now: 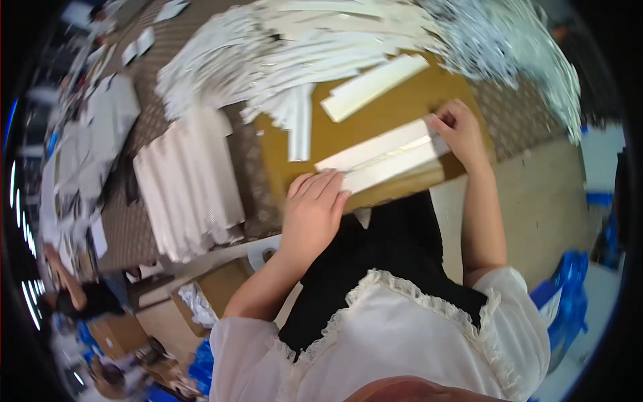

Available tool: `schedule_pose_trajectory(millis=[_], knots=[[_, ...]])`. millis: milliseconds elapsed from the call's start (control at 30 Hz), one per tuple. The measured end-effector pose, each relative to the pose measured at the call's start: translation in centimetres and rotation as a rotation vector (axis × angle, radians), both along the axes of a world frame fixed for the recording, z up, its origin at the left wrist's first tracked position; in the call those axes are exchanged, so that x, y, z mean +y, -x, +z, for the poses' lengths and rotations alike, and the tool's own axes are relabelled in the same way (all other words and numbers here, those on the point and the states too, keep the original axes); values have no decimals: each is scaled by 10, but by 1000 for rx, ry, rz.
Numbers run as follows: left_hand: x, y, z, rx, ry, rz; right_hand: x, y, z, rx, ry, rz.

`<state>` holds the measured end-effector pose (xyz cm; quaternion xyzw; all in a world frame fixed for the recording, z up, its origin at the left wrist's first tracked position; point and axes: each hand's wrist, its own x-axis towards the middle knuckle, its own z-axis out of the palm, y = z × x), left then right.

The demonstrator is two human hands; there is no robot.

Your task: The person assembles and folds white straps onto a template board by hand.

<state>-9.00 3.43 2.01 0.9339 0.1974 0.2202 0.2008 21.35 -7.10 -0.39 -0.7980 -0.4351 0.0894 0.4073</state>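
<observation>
A long white strip (388, 153), which looks like folded paper or card, lies slanted on a brown board (288, 144) in front of me. A shiny line runs along its length. My left hand (313, 213) rests on the strip's left end, its fingers stretched out and lying flat. At the strip's upper right corner, my right hand (462, 132) is closed in a pinch on the edge. Just beyond lies another pair of white strips (374, 87), one partly over the other.
A row of stacked white pieces (189, 184) stands left of the board. Loose white strips (315, 63) are heaped behind it, with greyish-blue ones (472, 43) at the far right. Another person (84, 295) is at the left. Blue plastic bags (569, 295) are on the right.
</observation>
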Motion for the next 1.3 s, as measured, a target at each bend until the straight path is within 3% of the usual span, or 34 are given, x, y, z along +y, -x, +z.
schedule_pose_trajectory(millis=[100,233,367,433,467,567,600,700,733,800,933,1133,1233,1300], knots=[[14,-9,-5,-103,47,195,-2,-15,-14,39,-30,80],[26,-12,-9,-96,113,313,2,-15,8,241,168,65],[31,-16,-8,-71,282,229,-4,-23,16,228,210,154],[27,-13,0,-255,202,176,-12,-19,21,110,-32,163],[25,-11,2,-341,163,147,-14,-14,27,108,-36,179],[20,-3,-2,-424,-36,110,-25,7,45,-326,-348,161],[16,-1,-5,-462,-126,78,-28,8,41,-325,-340,159],[3,9,-23,-368,14,27,-41,5,18,-403,-78,285],[3,11,-27,-323,75,2,-43,4,14,-414,-72,268],[5,13,-29,-325,92,7,-46,8,6,-159,-74,192],[3,14,-32,-280,157,33,-22,26,32,-191,-170,170],[8,10,-25,-253,242,56,39,38,46,-223,-176,356],[18,9,-23,-284,479,177,69,45,45,-229,-92,444],[29,6,-21,-259,358,298,84,56,47,-225,-47,482]])
